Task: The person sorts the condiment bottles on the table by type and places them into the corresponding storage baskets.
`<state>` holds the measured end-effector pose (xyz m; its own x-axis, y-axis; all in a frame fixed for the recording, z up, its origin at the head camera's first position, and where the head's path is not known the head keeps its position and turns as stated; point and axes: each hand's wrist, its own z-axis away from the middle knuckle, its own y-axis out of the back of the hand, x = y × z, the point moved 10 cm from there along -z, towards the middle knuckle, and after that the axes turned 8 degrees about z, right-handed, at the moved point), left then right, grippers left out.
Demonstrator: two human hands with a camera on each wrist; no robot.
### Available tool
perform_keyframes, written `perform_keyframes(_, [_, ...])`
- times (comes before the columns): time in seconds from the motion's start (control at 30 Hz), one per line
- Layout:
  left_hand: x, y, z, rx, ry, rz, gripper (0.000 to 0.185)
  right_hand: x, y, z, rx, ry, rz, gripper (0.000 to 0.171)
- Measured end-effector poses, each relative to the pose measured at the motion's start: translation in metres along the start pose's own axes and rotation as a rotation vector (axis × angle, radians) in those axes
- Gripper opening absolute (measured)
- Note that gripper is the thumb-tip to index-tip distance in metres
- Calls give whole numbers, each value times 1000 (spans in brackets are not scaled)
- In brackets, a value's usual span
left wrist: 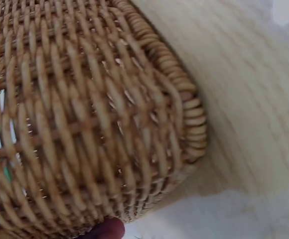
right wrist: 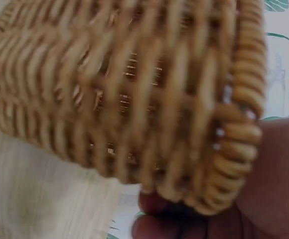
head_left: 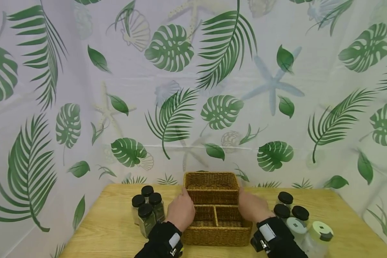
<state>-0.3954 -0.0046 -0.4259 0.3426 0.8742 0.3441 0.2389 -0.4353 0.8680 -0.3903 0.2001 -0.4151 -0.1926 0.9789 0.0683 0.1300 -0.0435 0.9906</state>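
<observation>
A woven wicker basket (head_left: 216, 236) with one long back compartment and two small front ones stands mid-table. My left hand (head_left: 181, 210) grips its left side and my right hand (head_left: 252, 208) grips its right side. The left wrist view is filled by the basket's weave (left wrist: 84, 124), with one fingertip (left wrist: 107, 230) showing at the bottom edge. In the right wrist view the basket's rim (right wrist: 234, 134) lies against my palm, and my fingers (right wrist: 154, 226) curl under it. Nothing shows inside the compartments.
Several black-lidded spice jars (head_left: 147, 209) stand left of the basket; more black-lidded jars (head_left: 291, 211) and two pale-lidded containers (head_left: 320, 231) stand on its right. The wooden table (head_left: 109, 225) is backed and flanked by a leaf-print curtain (head_left: 213, 89).
</observation>
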Motion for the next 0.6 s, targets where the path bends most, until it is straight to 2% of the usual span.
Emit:
perform_keyframes(0.2, [0,2,1,44,-7,-6,50,-1,2,1,62,-18,31,50])
perform_keyframes(0.33, [-2,1,2,53,11,31,51,-2,3,3,88,-35,36,49])
perform_keyframes(0.47, [-8,-5,0,17,59,93,53,-1,-1,5,93,-40,18,49])
perform_keyframes(0.6, [-11,-10,-3,-27,107,142,53,4,-8,4,57,-65,-23,54])
